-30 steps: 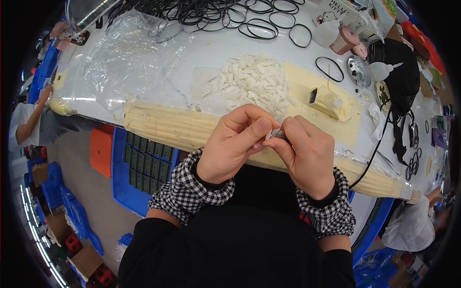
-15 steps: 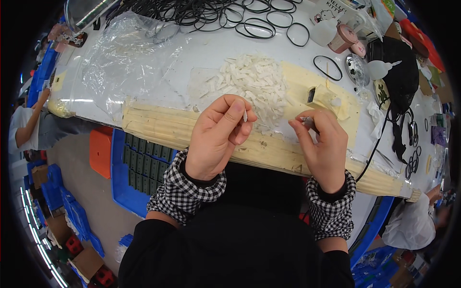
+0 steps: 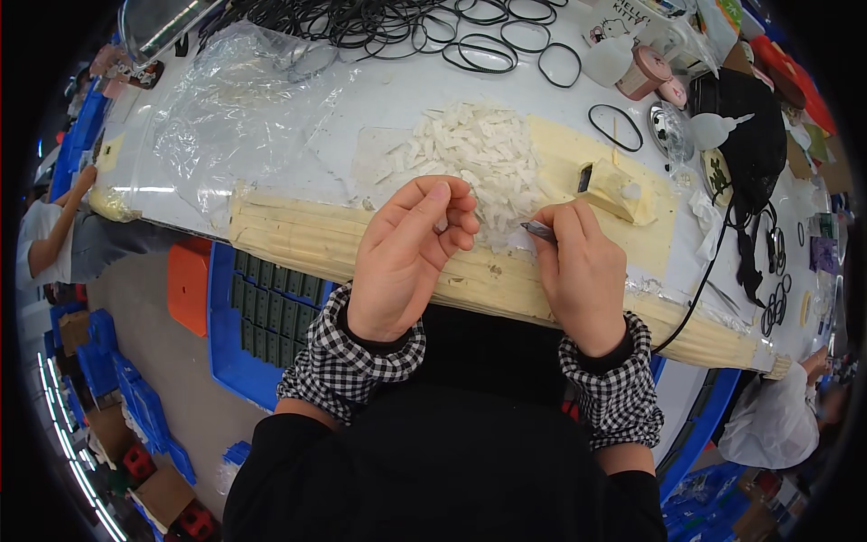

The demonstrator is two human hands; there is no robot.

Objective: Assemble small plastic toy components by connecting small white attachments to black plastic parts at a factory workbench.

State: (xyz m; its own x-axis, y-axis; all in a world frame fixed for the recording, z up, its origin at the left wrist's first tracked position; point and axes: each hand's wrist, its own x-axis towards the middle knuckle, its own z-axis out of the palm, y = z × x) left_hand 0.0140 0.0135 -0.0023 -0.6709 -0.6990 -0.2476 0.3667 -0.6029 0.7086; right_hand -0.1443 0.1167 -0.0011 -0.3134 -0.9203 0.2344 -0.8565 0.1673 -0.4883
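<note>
Over the table's near edge, my left hand [image 3: 402, 257] is closed in a pinch, thumb against curled fingers. A small pale piece [image 3: 442, 223] shows between them, mostly hidden. To its right, my right hand [image 3: 582, 271] grips a short dark grey pointed tool [image 3: 539, 231], its tip toward my left hand and apart from it. The rest of the tool is hidden in my fingers. Just beyond both hands lies a heap of small white strips [image 3: 479, 149]. At its right, a yellow wrapped block [image 3: 619, 191] with a dark piece at one end rests on a yellowish sheet [image 3: 564, 144].
Clear plastic bags [image 3: 244, 117] cover the left of the white table. Black rubber rings [image 3: 361, 27] pile at the back. Bottles, a pink tub [image 3: 644, 74] and a black bag [image 3: 745, 144] crowd the right. A blue crate [image 3: 221, 316] of dark green parts stands below left.
My right hand has moved left, toward my left hand, and the tool's pointed end now shows. My left hand has barely shifted; its small piece shows less.
</note>
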